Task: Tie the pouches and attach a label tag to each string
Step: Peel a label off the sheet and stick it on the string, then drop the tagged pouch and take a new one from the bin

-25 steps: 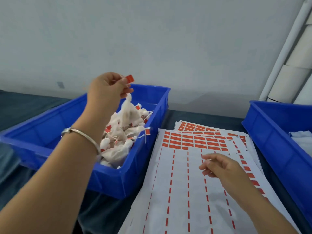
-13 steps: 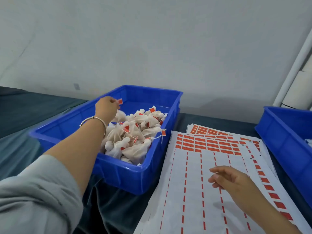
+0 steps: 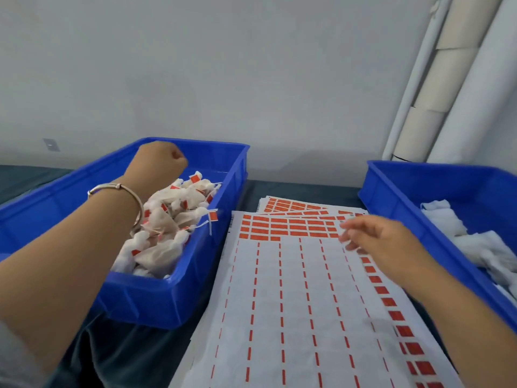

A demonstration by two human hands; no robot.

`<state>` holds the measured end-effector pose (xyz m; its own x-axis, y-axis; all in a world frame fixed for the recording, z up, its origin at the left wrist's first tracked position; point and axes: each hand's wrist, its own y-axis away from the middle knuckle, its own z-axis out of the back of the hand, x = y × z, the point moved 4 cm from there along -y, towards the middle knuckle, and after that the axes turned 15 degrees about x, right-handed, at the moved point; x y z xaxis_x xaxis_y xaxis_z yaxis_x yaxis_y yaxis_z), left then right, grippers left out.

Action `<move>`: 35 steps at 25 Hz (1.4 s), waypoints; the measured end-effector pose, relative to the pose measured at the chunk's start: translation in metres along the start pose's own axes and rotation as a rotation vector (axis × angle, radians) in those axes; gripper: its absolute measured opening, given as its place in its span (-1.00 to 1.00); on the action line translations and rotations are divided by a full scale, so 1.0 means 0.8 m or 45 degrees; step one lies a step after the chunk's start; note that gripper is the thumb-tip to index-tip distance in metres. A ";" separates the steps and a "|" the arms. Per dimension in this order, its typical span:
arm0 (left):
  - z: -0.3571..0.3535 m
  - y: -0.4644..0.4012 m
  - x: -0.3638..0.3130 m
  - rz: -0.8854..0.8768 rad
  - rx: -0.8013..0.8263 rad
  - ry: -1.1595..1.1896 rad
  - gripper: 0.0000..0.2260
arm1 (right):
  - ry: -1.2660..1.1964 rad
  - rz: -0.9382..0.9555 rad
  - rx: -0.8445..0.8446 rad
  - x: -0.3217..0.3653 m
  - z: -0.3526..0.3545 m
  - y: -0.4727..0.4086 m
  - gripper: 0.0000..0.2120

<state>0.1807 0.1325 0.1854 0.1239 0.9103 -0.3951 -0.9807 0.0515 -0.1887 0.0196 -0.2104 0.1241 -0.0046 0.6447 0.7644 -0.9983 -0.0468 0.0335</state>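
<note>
The tagged pouch is now dropped; the left hand (image 3: 156, 163) is curled empty over the left bin (image 3: 167, 298). The right hand (image 3: 383, 242) is held loosely open above the label sheet (image 3: 293, 303). The soft, light pouches (image 3: 165, 228) are best pinched at the tied neck.

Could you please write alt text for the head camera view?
A person's left hand, fingers curled, hovers over a blue bin of tied white pouches with red tags, while the right hand reaches over a sheet of red labels. A second blue bin at right holds white cloth.
</note>
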 end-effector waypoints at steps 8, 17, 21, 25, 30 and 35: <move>-0.189 0.085 -0.185 -0.554 1.042 -0.166 -0.73 | 0.132 -0.233 -0.291 -0.058 0.172 0.020 -0.57; -0.341 0.160 -0.180 -0.707 0.843 -0.241 -0.42 | 0.739 -0.830 0.550 -0.238 0.156 0.037 -0.73; -0.349 0.163 -0.175 -0.688 0.763 -0.264 -0.41 | 0.760 -0.796 0.278 -0.242 0.167 0.030 -0.79; -0.348 0.164 -0.174 -0.678 0.739 -0.242 -0.42 | 0.604 -0.834 0.238 -0.239 0.174 0.043 -0.82; -0.347 0.164 -0.174 -0.661 0.732 -0.208 -0.42 | 0.345 -0.640 -0.220 -0.205 0.202 0.056 -0.81; -0.348 0.164 -0.175 -0.663 0.734 -0.203 -0.40 | 0.302 -0.405 -0.561 -0.152 0.216 0.060 -0.76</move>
<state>0.0769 -0.1025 -0.0344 0.6081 0.7562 -0.2418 -0.7318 0.6520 0.1986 -0.0177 -0.4230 0.1438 0.3367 0.7305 0.5941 -0.8824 0.4650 -0.0718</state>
